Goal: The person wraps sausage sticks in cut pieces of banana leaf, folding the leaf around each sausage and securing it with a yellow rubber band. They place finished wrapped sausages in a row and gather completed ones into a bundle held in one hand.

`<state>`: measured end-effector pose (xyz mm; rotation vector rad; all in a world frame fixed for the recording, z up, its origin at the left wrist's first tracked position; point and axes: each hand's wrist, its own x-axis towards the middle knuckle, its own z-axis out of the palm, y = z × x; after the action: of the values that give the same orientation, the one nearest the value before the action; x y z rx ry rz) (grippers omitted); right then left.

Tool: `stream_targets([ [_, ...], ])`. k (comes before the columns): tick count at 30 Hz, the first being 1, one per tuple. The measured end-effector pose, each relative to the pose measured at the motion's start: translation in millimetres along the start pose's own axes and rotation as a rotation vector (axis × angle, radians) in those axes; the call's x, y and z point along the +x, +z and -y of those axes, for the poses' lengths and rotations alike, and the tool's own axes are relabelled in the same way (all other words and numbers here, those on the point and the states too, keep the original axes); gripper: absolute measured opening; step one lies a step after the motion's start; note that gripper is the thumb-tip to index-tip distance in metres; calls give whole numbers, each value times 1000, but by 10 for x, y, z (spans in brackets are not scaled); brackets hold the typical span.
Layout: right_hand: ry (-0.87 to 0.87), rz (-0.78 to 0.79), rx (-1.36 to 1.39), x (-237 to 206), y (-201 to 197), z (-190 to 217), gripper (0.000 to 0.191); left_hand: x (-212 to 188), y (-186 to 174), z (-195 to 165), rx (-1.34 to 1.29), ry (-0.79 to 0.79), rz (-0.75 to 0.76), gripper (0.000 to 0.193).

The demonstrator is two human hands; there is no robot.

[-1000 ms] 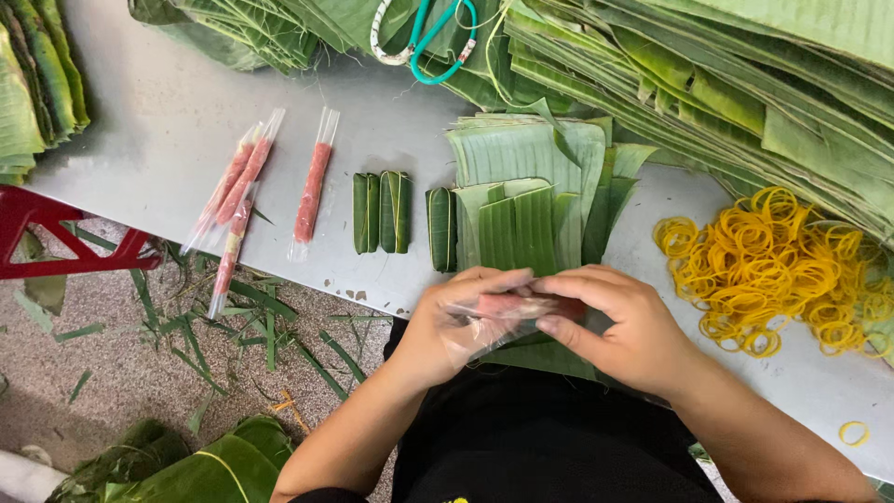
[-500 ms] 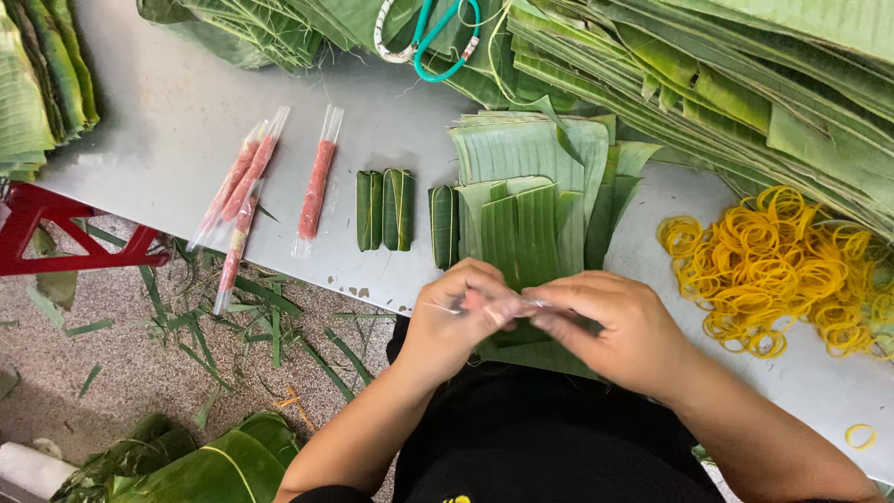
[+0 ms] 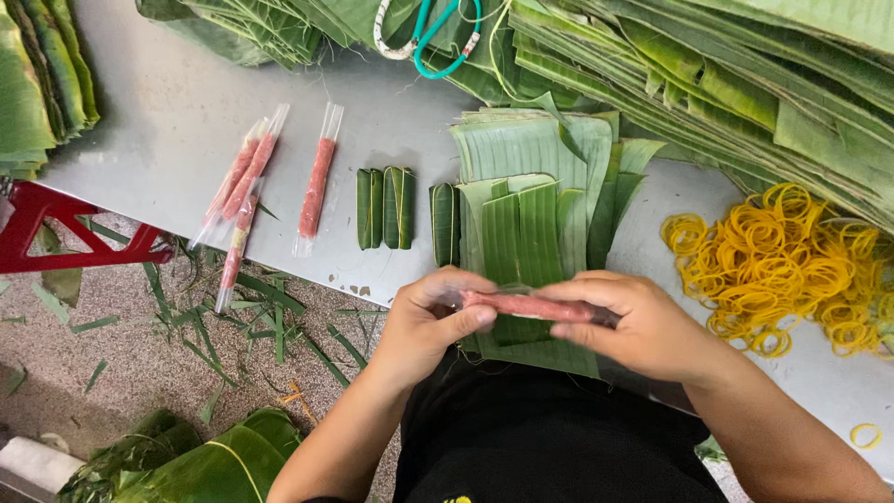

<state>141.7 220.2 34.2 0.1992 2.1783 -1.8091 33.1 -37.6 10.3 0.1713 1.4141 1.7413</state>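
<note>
Pink meat stick in clear plastic sleeve (image 3: 531,305) lies along the 9-to-3 line, left hand (image 3: 428,326) and right hand (image 3: 643,331) each clamped on one end, above cut green banana-leaf pieces (image 3: 521,233).

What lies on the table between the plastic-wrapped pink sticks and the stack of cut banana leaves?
In the head view, three small leaf-wrapped bundles stand between the pink sticks and the leaf stack; otherwise bare grey table.

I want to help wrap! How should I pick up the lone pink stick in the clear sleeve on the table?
Pinch the pink stick around its filled middle, coming from above. It lies flat on the grey table, apart from the other sticks and the leaf bundles. Its clear ends look empty and floppy, probably a poor grip.
</note>
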Motion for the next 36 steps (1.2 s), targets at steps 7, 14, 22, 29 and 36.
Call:
stream_targets([
  [7,92,-10,29,-83,-25,-94,27,-108,-2,-56,208,-177,-132,21],
  [14,60,-98,-534,-11,84,14,31,-25,178,-136,1081,330,-235,29],
  [22,-438,-237,-774,-3,131,284,22,-37,330,-238,1338,912,-182,23],
  [29,-503,-30,-796,57,-69,219,38,-58,217,-242,1309,788,138,40],
  [36,-519,-85,-748,267,-43,144,30,181,171,-225,1308,716,40,31],
])
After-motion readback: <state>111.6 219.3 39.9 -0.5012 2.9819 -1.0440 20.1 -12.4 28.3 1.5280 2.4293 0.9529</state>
